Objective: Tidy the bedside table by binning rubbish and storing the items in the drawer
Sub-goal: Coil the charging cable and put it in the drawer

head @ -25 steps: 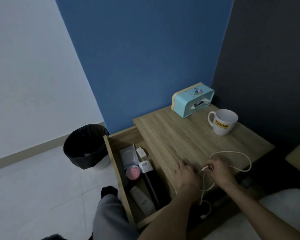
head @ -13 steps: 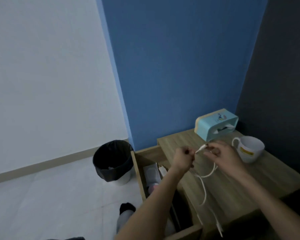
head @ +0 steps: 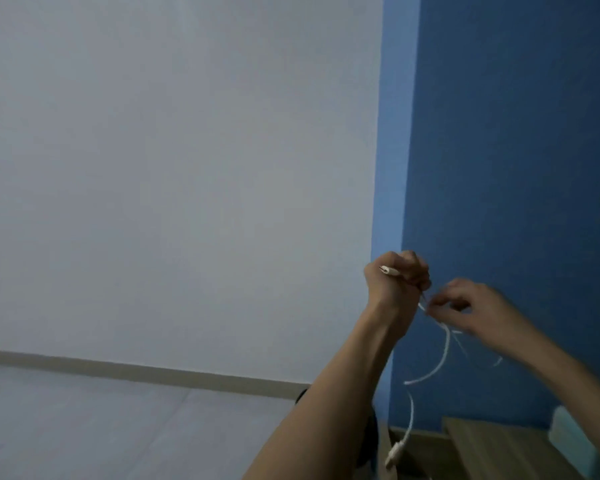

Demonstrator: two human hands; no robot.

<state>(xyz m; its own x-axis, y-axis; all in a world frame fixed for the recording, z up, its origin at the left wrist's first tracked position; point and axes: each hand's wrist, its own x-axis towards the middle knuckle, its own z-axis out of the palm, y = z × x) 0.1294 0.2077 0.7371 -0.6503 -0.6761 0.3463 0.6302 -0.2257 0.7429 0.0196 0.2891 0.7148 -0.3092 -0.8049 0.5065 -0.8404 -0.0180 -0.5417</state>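
Note:
A white charging cable (head: 442, 355) hangs in the air in front of the blue wall. My left hand (head: 397, 278) is raised in a fist around one end, and its plug sticks out at the left of the fist. My right hand (head: 471, 308), blurred, pinches the cable just to the right of the fist. The cable's other plug (head: 394, 455) dangles low above the open drawer's back edge (head: 420, 436). Only the back left corner of the wooden bedside table (head: 492, 445) shows at the bottom right.
A corner of the light-blue tissue box (head: 568, 427) shows on the table at the right. The black bin (head: 369, 431) is almost wholly hidden behind my left forearm. A white wall and pale floor fill the left.
The view has tilted up and left, so most of the table and drawer dropped out of sight. Both hands lifted the cable off the table and now hold it higher, closer together.

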